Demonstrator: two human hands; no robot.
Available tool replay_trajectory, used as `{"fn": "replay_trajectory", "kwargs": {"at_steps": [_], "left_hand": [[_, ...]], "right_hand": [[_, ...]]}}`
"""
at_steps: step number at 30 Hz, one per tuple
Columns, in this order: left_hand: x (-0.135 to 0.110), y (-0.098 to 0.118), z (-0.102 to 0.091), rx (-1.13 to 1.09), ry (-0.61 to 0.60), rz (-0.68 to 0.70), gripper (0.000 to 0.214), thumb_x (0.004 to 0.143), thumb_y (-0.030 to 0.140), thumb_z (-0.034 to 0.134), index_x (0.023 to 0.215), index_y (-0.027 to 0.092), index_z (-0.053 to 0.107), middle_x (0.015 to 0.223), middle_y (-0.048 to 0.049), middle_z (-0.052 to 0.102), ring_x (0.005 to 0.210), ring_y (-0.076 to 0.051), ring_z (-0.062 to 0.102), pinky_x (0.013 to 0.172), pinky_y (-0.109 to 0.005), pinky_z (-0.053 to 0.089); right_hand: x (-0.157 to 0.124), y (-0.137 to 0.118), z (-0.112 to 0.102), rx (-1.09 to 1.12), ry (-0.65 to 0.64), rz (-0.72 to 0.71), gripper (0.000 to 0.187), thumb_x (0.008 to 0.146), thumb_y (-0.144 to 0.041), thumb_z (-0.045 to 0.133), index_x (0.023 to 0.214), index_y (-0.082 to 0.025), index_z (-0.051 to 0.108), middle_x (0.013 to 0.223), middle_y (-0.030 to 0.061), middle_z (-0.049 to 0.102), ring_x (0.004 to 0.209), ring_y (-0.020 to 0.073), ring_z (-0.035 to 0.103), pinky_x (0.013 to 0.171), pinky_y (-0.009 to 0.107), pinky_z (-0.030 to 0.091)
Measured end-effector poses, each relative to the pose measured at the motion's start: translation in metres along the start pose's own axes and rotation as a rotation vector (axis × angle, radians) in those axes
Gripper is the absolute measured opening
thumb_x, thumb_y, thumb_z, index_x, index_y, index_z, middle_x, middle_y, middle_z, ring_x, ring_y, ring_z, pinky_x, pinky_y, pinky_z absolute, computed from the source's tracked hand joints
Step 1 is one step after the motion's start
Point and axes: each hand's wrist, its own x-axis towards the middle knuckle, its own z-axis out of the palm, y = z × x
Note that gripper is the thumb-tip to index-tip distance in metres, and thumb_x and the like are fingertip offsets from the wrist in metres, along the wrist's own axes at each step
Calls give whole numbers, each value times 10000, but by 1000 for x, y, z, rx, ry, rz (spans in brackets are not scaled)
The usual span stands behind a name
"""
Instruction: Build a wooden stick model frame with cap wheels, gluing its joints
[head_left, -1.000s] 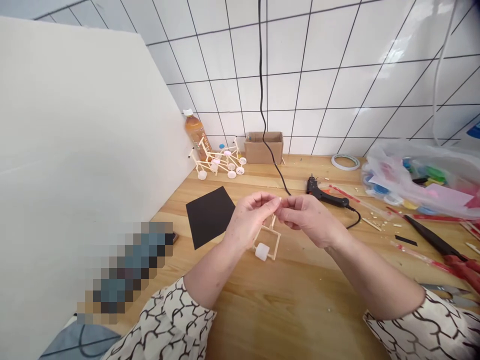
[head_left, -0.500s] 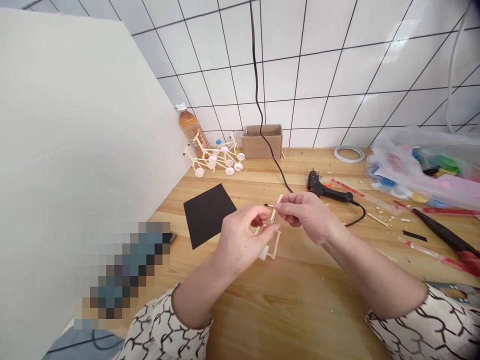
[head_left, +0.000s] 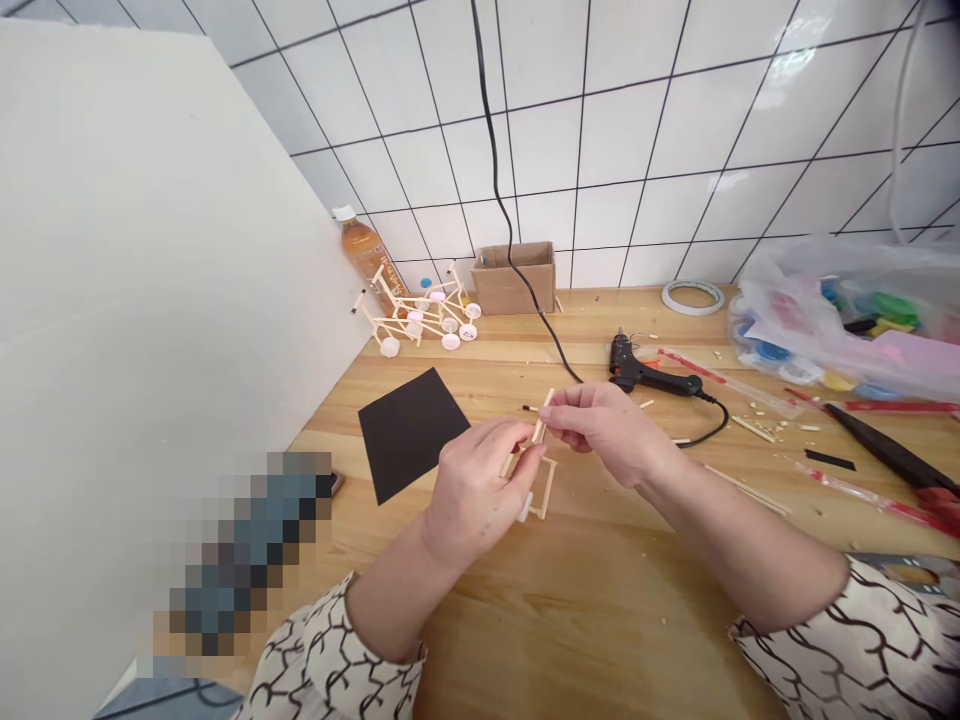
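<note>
My right hand (head_left: 604, 425) pinches the upper part of a thin pale wooden stick (head_left: 550, 397). My left hand (head_left: 476, 485) is closed around the lower part of the stick, thumb and fingers brought together. Just below the fingertips is a small frame of wooden sticks (head_left: 549, 490) with a white round piece (head_left: 527, 507) at its lower left. My left hand covers part of this frame, so how it joins the held stick is hidden. Behind the hands, the dark tip of a small stick (head_left: 527, 408) shows.
A black card (head_left: 409, 435) lies left of my hands. Stick models with white caps (head_left: 420, 315) stand behind, near a bottle (head_left: 367, 250) and a cardboard box (head_left: 517, 280). On the right are a glue gun (head_left: 649, 370), tape (head_left: 692, 297), scissors (head_left: 892, 455) and a plastic bag of caps (head_left: 847, 320).
The thumb and fingers of my left hand have come together on the lower part of the stick. My right hand keeps its pinch. The whole view has shifted slightly.
</note>
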Motion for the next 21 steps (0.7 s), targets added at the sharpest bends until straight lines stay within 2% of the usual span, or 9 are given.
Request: {"fn": "replay_trajectory", "kwargs": {"at_steps": [6,11,18,21], "left_hand": [[-2,1,1,51,18,25,106,815,117,527,794,185,607,739,-38,699,670,-144,643,651,-250,507],[-1,2,1,84,56,25,131,815,111,517,730,183,587,675,-26,684,623,-125,625,611,-229,492],[0,4,1,30,73,-52,123,799,137,537,690,180,571,639,-8,646,576,-107,584,585,-220,472],[3,6,0,-34,80,-169,39,793,175,580,756,171,593,689,-14,659,611,-114,600,612,-225,480]], "right_hand": [[2,0,1,-9,4,-6,136,617,-270,615,558,-166,550,496,-63,450,482,68,337,496,249,230],[3,1,-2,-16,33,-27,155,616,-287,650,571,-164,568,502,-54,488,478,68,367,482,241,245],[3,-1,0,38,-5,-27,155,637,-275,625,561,-166,544,515,-38,518,475,68,401,467,233,267],[2,-3,0,51,2,-41,153,645,-276,619,570,-166,544,509,-49,499,473,62,387,474,232,269]]}}
